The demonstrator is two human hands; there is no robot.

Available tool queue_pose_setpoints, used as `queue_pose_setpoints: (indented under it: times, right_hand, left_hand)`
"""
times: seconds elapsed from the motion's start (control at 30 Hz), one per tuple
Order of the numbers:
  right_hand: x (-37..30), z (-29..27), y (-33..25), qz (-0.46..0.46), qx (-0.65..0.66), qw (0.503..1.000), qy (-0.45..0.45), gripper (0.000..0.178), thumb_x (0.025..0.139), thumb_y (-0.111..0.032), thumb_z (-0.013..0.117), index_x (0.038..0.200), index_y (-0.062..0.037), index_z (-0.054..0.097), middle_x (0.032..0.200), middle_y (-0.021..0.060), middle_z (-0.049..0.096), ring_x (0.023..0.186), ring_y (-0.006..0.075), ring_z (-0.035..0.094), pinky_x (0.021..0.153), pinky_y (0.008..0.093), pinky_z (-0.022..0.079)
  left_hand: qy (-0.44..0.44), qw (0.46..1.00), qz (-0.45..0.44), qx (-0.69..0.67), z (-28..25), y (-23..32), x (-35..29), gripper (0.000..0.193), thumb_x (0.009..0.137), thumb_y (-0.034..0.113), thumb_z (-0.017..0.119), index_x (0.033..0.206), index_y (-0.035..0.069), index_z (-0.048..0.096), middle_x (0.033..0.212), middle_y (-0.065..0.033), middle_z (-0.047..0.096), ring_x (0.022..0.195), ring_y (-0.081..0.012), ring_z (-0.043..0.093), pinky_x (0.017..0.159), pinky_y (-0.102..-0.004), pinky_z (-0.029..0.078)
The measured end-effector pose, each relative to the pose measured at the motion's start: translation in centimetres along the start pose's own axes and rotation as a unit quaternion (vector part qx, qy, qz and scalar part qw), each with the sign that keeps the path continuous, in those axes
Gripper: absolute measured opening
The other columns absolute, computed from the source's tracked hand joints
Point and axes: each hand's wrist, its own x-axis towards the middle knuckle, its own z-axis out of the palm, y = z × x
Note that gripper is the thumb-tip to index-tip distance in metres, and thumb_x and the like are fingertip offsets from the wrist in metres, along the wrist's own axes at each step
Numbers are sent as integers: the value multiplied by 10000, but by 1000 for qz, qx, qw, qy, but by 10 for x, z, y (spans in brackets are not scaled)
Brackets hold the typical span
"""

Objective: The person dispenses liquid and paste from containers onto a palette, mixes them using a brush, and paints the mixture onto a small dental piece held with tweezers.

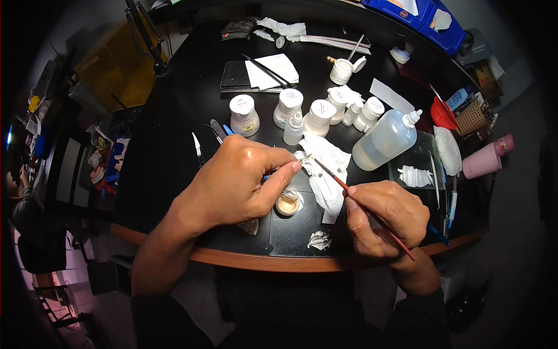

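Observation:
My left hand (241,177) is closed in a pinch on a thin metal holder (304,158), most of it hidden by the fingers. At its tip sits a tiny pale piece, too small to make out. Held like a pen in my right hand (386,218) is a fine brush (332,177) with a red-brown handle, its tip at or very near that piece. A crumpled white tissue (326,195) lies beneath the tips. Just below my left fingers stands a small open jar (288,205) of cream-coloured powder. A smear of whitish paste (319,240) lies by the front edge.
Several white-lidded jars (244,116) and a small dropper bottle (294,129) stand beyond my hands. A large clear squeeze bottle (383,139) leans right of the tissue. Farther right are a glass slab (416,174), a pink cup (482,164) and a red bowl (443,113).

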Motion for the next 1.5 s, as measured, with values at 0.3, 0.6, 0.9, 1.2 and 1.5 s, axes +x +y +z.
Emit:
queue_pose_setpoints:
  times: [0.3,0.6,0.9,1.2,1.5]
  right_hand:
    - [-5,-14,-4,165,201,966,-13,49,853,-18,713,875,25,708,729,126,689,563,162,608,513,295,457]
    - [0,2,-11,126,125,977,-119,81,780,4,749,856,29,743,707,116,686,547,191,647,497,306,475]
    - [-1,12,-13,112,116,976,-148,136,758,31,767,894,34,765,738,121,694,574,224,688,508,332,516]
    - [-5,15,-11,95,111,978,-147,169,770,45,784,938,36,767,781,123,711,606,229,709,526,330,539]
    - [-5,15,-10,88,104,979,-150,173,762,49,779,934,35,765,785,120,713,600,224,701,526,330,539]
  left_hand:
    - [-33,989,-120,-83,-15,8,1,262,841,70,791,1060,-58,729,820,-80,652,593,-78,552,545,-246,416]
    - [-127,991,-50,-3,-5,0,-9,641,602,112,1001,1156,41,687,1015,-98,602,705,-209,612,613,-339,518]
    - [-140,989,-45,-9,-2,0,-8,551,634,57,960,1108,3,684,924,-108,628,669,-229,630,605,-354,507]
    - [-147,988,-39,-2,2,-4,-7,488,672,28,921,1096,5,679,907,-103,648,649,-243,639,601,-359,503]
    - [-149,988,-32,3,2,-6,-7,488,669,17,910,1098,-6,678,909,-107,652,641,-241,644,599,-360,506]
